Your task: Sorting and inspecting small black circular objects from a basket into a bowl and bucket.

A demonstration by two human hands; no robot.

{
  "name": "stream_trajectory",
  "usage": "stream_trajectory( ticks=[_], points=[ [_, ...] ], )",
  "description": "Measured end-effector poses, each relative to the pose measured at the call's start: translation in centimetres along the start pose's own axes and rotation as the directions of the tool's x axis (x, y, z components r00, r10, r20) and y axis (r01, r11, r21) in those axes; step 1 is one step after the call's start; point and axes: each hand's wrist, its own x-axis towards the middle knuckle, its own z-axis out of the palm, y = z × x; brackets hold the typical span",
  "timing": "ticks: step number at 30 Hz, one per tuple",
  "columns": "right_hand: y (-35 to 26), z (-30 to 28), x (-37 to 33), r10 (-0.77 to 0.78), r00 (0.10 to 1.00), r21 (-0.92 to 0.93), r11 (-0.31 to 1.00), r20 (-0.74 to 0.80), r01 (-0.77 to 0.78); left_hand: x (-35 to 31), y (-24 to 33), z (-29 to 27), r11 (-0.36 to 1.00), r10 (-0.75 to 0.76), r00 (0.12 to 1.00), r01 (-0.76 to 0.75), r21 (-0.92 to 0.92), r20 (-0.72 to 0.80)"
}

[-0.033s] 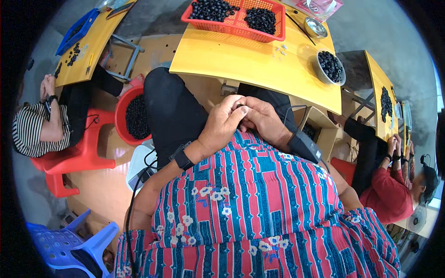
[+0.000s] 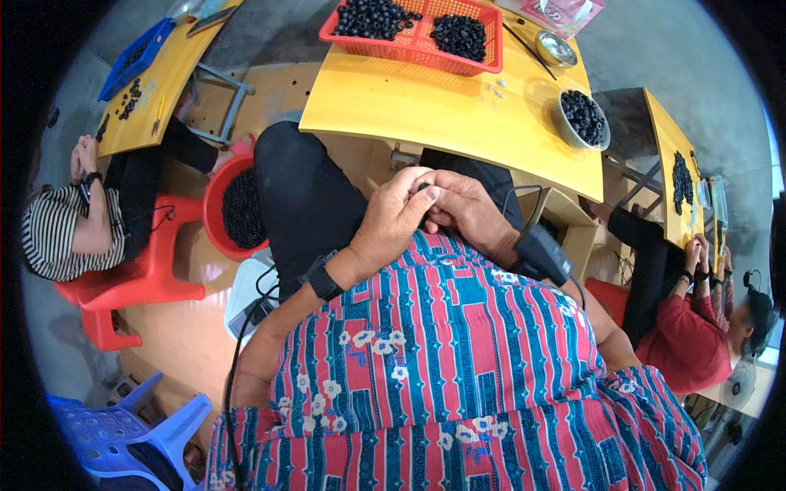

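Over my lap, close to the belly of the patterned shirt, my left hand (image 2: 393, 210) and my right hand (image 2: 467, 204) meet with fingertips pressed together. Pinched between them is a small black piece (image 2: 423, 187), mostly covered by the thumbs and fingers, so its exact shape is hidden. Both hands are closed and sit below the near edge of the yellow table (image 2: 385, 102). Beyond them, a red basket (image 2: 417, 54) on the table holds black ring-like parts in two heaps. At the table's right, a translucent bowl (image 2: 603, 139) is filled with similar black parts.
A metal bowl (image 2: 557, 51), a dark rod (image 2: 530, 51) and small pale bits (image 2: 496, 92) lie on the table. On the floor stand a red tub (image 2: 214, 214) of black parts and a cardboard box (image 2: 580, 237). People sit at tables on both sides.
My right wrist, with the black device strapped on it, has turned slightly. Both hands otherwise keep their place and their pinch.
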Motion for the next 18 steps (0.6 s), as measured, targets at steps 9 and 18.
stream_trajectory(
  ticks=[9,18],
  points=[
    [-1.1,-1.1,0.8,0.072,0.988,0.443,0.888,0.134,-0.124,0.8,-0.2,-0.4,0.985,-0.002,0.994,-0.016,-0.172,-0.106],
    [-2.0,-0.5,0.3,0.012,0.997,0.200,0.980,-0.076,0.004,1.2,0.2,-0.5,0.977,0.126,0.967,-0.083,0.195,-0.222]
  ],
)
